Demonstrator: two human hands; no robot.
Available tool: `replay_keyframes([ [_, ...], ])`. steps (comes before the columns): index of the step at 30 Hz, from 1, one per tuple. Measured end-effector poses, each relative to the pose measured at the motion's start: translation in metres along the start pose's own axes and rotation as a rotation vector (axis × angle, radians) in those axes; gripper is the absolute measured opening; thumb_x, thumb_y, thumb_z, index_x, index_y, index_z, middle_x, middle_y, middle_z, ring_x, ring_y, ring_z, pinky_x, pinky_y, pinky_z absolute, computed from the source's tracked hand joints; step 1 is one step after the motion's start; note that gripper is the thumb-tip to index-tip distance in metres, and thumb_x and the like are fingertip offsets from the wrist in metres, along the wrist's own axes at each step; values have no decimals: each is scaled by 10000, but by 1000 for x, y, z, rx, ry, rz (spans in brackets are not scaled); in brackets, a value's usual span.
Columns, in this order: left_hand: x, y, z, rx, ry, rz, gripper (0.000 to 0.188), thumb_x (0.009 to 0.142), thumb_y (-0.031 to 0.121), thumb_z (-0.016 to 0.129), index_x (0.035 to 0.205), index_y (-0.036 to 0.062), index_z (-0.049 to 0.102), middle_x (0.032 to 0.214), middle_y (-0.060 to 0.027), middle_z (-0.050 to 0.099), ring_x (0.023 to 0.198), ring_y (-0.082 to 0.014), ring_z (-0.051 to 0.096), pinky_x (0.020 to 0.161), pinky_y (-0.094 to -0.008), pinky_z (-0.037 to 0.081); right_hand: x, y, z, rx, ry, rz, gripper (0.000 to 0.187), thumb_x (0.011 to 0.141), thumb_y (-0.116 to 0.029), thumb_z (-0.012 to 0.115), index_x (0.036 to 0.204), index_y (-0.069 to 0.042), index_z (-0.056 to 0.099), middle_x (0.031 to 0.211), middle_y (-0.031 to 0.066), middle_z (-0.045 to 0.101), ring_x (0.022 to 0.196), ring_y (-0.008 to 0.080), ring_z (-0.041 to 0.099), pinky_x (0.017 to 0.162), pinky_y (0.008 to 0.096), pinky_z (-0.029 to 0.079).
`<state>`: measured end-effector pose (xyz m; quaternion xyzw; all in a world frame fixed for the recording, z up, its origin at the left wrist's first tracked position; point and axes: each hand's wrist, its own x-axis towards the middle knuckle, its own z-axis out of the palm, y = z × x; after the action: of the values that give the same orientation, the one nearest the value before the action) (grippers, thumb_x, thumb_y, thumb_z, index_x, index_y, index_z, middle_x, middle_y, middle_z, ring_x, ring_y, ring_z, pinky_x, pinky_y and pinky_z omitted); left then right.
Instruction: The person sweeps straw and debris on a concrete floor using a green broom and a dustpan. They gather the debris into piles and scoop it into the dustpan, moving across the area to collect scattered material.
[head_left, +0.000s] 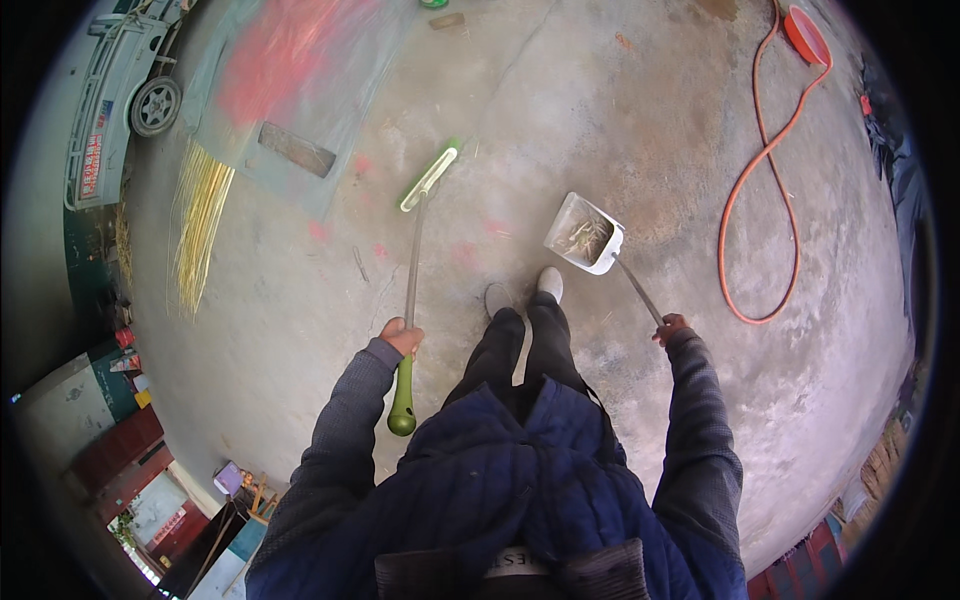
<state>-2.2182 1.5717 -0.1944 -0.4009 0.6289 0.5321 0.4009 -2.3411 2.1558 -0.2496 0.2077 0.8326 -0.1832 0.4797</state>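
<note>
One bare left hand [402, 337] in the head view was wrapped around a long-handled broom [414, 260] with a green-and-white head and green grip, while the right hand [672, 329] gripped the grey pole of a white plastic dustpan [604, 262]. The dustpan, holding pale debris [586, 240], showed against the grey concrete floor [600, 130], ahead and right of two light shoes [550, 284]; the broom's head was farther forward, to the left. An orange hose [722, 245] lay looped farther right.

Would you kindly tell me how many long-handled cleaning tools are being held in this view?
2: a broom in the left hand, left of the shoes, and a dustpan in the right hand, right of them. No held tool seems hidden.
</note>
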Motion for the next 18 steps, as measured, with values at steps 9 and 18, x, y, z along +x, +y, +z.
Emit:
replay_keyframes([
  [9, 31, -26, 237, -82, -86, 25, 182, 725, 204, 523, 661, 35, 508, 568, -91, 521, 446, -202, 508, 409, -318, 396, 39, 33, 3, -727, -192, -432, 109, 691, -207, 636, 786, -163, 664, 795, 16, 630, 816, 187, 588, 669, 325, 471],
  [18, -28, 33, 260, -342, -509, -34, 298, 780, 139, 494, 498, 73, 425, 415, -65, 409, 355, -151, 407, 343, -278, 268, 89, 31, 24, -706, -193, -124, 176, 702, -248, 620, 859, -187, 672, 811, 36, 644, 818, 188, 608, 692, 294, 472],
])
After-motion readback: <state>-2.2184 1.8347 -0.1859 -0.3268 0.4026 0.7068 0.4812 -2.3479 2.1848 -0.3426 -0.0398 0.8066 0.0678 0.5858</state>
